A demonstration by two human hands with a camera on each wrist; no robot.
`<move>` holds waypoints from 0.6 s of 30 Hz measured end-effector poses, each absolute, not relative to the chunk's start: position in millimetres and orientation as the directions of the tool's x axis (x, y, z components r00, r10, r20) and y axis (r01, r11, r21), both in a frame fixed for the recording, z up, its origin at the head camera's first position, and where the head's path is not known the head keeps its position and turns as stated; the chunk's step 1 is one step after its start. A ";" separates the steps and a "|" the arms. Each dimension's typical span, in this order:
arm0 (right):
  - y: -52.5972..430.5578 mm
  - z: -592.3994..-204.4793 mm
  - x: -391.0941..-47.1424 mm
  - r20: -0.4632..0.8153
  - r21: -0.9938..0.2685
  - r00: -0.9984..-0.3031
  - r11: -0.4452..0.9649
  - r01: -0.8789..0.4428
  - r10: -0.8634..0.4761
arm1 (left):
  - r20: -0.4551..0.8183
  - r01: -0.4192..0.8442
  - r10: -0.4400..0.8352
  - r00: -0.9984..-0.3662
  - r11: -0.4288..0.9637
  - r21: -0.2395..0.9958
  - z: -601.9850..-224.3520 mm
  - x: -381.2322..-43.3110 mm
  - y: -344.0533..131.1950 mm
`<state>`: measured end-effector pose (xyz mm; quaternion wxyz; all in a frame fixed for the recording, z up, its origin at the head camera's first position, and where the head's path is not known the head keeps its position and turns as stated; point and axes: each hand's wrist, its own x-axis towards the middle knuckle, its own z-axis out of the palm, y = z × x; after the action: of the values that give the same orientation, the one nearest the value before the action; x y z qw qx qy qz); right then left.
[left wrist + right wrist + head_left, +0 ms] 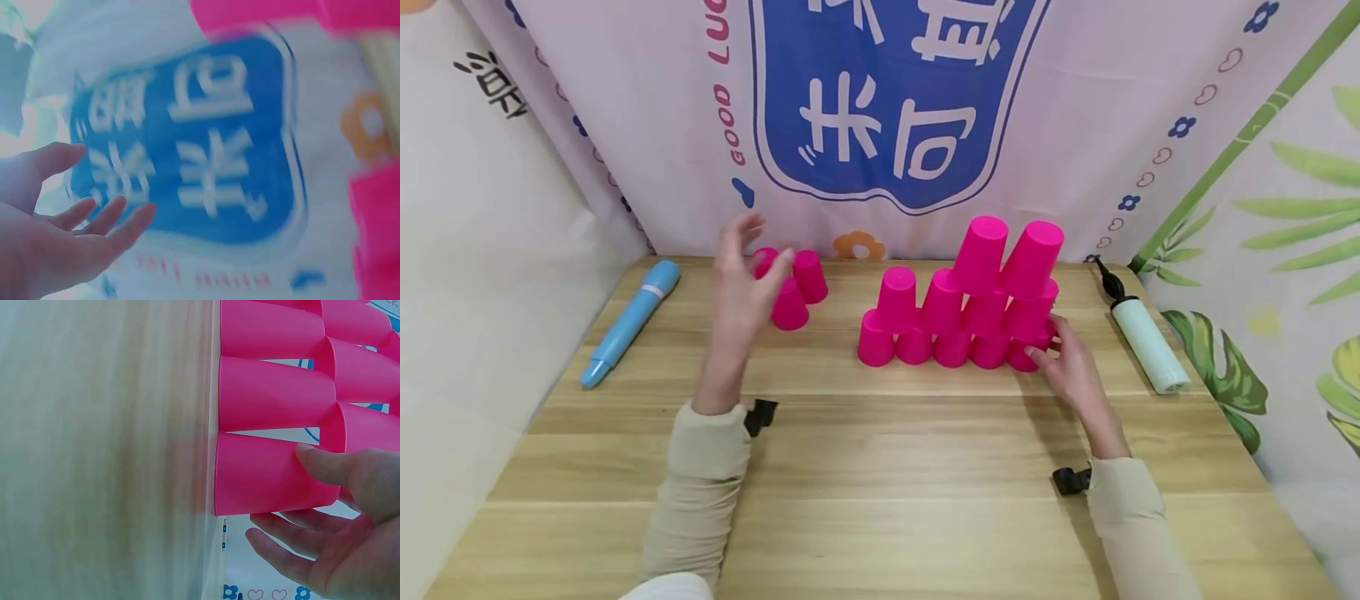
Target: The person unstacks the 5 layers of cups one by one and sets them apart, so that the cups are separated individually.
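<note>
Pink cups stand upside down in a stacked wall (951, 346), with several in the bottom row, several in the second row and two top cups (981, 254) at the right. My right hand (1071, 371) holds the rightmost bottom cup (272, 475); its thumb lies on the front and the fingers reach round the outer side. On the left, my left hand (739, 287) is raised with fingers spread and nothing in it. Three loose pink cups (810, 277) stand just beyond it, partly covered by the hand. In the left wrist view, the hand (75, 250) appears against the blurred backdrop.
A blue microphone-shaped stick (631, 325) lies at the table's left edge. At the right lies a pale green hand pump (1150, 346) with a black nozzle. A printed cloth (647, 125) hangs behind the wooden table (910, 500).
</note>
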<state>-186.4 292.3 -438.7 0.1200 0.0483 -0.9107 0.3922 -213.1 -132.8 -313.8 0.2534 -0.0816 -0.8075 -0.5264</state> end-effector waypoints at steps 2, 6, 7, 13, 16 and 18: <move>291.5 -437.6 -187.1 0.256 -0.699 -0.967 0.690 -0.187 -0.003 | 0.545 0.493 -0.059 -0.836 0.355 0.795 -304.1 -206.0 -108.9; 291.7 -438.7 -186.9 0.262 -0.701 -0.965 0.687 -0.191 -0.001 | 0.558 0.564 0.103 -0.823 0.255 0.785 -292.4 -210.7 -61.8; 291.7 -439.0 -186.6 0.262 -0.701 -0.965 0.688 -0.190 0.001 | 0.542 0.561 0.145 -0.828 0.231 0.795 -291.2 -214.1 -51.1; 291.2 -438.6 -184.4 0.244 -0.702 -0.970 0.690 -0.177 0.000 | 0.378 0.447 0.340 -0.861 0.153 0.881 -295.1 -231.5 -3.9; 291.1 -437.0 -184.6 0.236 -0.702 -0.972 0.691 -0.171 0.000 | 0.371 0.454 0.355 -0.858 0.186 0.871 -295.5 -235.7 13.0; 291.1 -435.8 -185.4 0.236 -0.704 -0.972 0.690 -0.170 0.001 | 0.376 0.464 0.351 -0.858 0.215 0.859 -295.7 -238.9 22.9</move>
<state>-185.4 291.1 -435.8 0.1094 0.0464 -0.9127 0.3911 -238.9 22.9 -295.7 0.0497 -0.2622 -0.7778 -0.5690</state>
